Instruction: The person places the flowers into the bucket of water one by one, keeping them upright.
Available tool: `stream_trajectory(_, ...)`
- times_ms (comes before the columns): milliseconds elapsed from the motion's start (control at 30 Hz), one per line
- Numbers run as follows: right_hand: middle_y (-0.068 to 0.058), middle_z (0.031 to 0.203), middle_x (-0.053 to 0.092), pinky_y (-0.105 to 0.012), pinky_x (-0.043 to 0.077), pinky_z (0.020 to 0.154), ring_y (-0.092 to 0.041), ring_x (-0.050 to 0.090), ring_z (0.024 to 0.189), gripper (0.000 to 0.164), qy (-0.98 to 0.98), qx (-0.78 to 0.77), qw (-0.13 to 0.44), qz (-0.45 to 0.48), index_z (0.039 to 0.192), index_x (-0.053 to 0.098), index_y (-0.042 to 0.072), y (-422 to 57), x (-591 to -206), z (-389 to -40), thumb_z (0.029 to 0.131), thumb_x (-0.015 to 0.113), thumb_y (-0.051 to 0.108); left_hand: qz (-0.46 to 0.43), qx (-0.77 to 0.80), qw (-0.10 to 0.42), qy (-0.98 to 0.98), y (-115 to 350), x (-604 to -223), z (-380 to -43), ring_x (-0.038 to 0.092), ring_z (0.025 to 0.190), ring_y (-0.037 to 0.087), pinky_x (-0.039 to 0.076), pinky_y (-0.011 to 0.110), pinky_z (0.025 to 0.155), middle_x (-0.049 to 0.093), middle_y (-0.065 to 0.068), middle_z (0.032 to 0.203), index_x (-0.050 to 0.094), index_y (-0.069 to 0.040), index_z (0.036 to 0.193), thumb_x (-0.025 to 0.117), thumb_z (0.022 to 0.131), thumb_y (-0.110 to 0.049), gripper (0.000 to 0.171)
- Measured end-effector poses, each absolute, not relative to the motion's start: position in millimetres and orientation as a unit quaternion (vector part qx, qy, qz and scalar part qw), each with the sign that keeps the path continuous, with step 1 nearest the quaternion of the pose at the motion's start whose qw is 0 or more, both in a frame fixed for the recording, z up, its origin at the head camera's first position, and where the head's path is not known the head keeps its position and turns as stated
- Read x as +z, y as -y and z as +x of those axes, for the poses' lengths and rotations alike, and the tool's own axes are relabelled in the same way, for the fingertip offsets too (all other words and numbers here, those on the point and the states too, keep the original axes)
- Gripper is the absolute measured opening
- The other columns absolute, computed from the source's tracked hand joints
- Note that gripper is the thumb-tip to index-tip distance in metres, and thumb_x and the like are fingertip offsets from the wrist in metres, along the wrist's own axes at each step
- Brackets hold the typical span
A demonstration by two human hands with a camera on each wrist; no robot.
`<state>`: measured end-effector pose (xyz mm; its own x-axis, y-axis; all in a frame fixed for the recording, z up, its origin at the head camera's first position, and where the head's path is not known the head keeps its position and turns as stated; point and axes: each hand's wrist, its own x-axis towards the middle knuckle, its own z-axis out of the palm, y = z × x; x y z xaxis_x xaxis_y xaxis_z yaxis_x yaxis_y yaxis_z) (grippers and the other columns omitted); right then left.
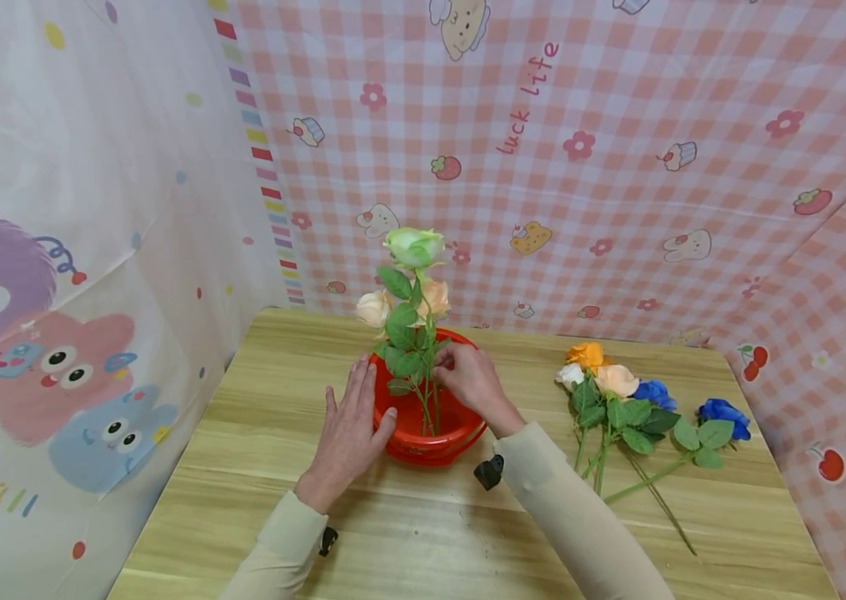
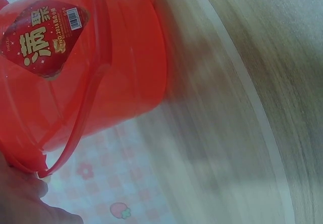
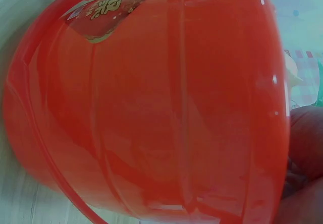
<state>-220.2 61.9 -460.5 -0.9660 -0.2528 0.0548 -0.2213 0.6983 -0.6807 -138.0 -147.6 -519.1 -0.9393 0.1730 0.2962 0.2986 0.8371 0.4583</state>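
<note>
A red plastic bucket point(image 1: 433, 450) stands on the table, with a paper label point(image 2: 48, 37) and a hanging handle point(image 2: 93, 82) on its side. Inside it are long-stemmed roses: a pale green rose point(image 1: 415, 247) on top, a white rose point(image 1: 373, 308) and a peach rose point(image 1: 433, 298) lower down. My left hand point(image 1: 347, 433) rests against the bucket's left rim, fingers extended and thumb apart. Over the right rim, my right hand point(image 1: 468, 379) pinches a rose stem with curled fingers; which bloom it belongs to is hard to tell. The bucket wall partly hides that hand in the right wrist view.
Right of the bucket lie more roses: an orange rose point(image 1: 586, 355), a white one, a peach rose point(image 1: 616, 381) and two blue ones, including a blue rose point(image 1: 724, 415) near the right edge. Patterned cloth point(image 1: 513, 192) hangs behind the wooden table point(image 1: 242, 433).
</note>
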Motion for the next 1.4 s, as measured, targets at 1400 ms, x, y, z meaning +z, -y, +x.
stream_trajectory(1400, -0.008, 0.095, 0.077, -0.034, 0.059, 0.075, -0.020, 0.071, 0.083, 0.020, -0.920, -0.365, 0.099, -0.102, 0.109, 0.078, 0.002, -51.5, -461.6, -228.9, 0.091, 0.071, 0.003, -0.124, -0.257, 0.131, 0.949, 146.9, -520.9, -138.5, 0.021, 0.156, 0.034, 0.019, 0.078, 0.113, 0.020, 0.017, 0.171, 0.028, 0.006, 0.160, 0.049, 0.103, -0.036, 0.074)
